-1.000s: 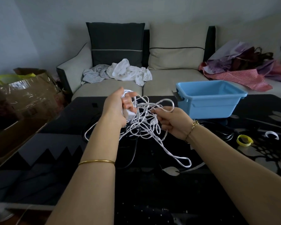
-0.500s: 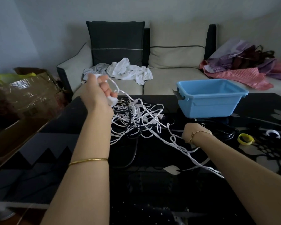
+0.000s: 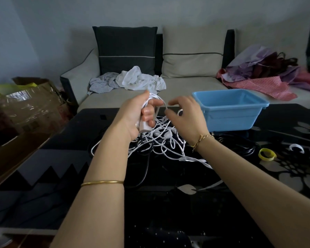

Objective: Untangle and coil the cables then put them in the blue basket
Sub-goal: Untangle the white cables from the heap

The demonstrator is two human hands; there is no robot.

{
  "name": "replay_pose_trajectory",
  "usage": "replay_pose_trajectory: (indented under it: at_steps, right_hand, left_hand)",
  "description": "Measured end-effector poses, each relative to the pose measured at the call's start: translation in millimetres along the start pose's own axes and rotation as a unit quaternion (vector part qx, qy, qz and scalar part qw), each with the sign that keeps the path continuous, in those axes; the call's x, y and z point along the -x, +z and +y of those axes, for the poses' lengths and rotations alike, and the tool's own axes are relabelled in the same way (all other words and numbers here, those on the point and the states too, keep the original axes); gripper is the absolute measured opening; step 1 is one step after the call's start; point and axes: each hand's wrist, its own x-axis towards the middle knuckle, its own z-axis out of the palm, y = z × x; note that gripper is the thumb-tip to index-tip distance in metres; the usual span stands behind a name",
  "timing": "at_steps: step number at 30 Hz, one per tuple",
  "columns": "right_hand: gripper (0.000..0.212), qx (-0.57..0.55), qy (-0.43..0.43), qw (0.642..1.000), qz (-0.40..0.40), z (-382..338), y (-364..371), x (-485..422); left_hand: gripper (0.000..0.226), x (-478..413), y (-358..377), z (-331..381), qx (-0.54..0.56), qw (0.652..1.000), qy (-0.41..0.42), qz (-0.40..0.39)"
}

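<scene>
Right hand (image 3: 186, 120) rose, grip spread, to white cable (image 3: 161, 140) the left hand (image 3: 132, 115) clenches beside blue basket (image 3: 231, 117).

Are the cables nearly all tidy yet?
Not nearly. Done: a few white loops gathered in the left grip. In hand: it holds the plug; the right grip hovers by a strand. Left: the tangle on the table, the black cable, and the empty basket.

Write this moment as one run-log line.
left hand: grips white cable coil | right hand: open, beside it | tangle: on table | blue basket: no cable inside
</scene>
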Motion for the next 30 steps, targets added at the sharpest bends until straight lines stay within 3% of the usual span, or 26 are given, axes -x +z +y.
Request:
replay_pose_trajectory:
  at_steps: [4, 10, 15, 17, 20, 22, 26, 30]
  right_hand:
    - [0.028, 0.06, -0.024, 0.995, -0.071, 7.1, 7.7, 8.5]
    - [0.009, -0.093, 0.0, 0.992, -0.089, 13.2, 6.9, 11.6]
    - [0.01, -0.232, 0.073, 0.957, -0.161, 21.3, -4.2, 8.4]
    - [0.018, -0.305, 0.14, 0.919, -0.208, 28.4, -6.7, 7.1]
    - [0.033, -0.52, 0.244, 0.774, -0.266, 30.5, -7.9, 5.6]
    - [0.034, -0.569, 0.28, 0.722, -0.277, 25.1, -7.5, 6.3]
    - [0.027, -0.511, 0.279, 0.768, -0.267, 19.5, -8.2, 6.6]
    - [0.032, -0.543, 0.256, 0.745, -0.29, 25.2, -15.0, 9.5]
  left_hand:
    - [0.048, 0.8, 1.2, 1.0, 0.051, 0.998, -0.016, -0.03]
    - [0.047, 1.6, -3.5, 1.4, 0.147, 0.989, -0.007, -0.019]
    - [0.049, 1.8, -8.4, 1.7, 0.241, 0.97, 0.018, 0.025]
    - [0.048, 0.9, -9.9, 2.2, 0.266, 0.962, 0.036, 0.043]
    - [0.046, -0.3, -9.8, 3.4, 0.284, 0.955, 0.062, 0.06]
    - [0.043, 0.0, -9.5, 4.4, 0.288, 0.952, 0.074, 0.067]
    - [0.041, 1.6, -15.1, 5.1, 0.315, 0.943, 0.08, 0.069]
    - [0.05, 3.2, -16.5, 5.3, 0.385, 0.918, 0.073, 0.061]
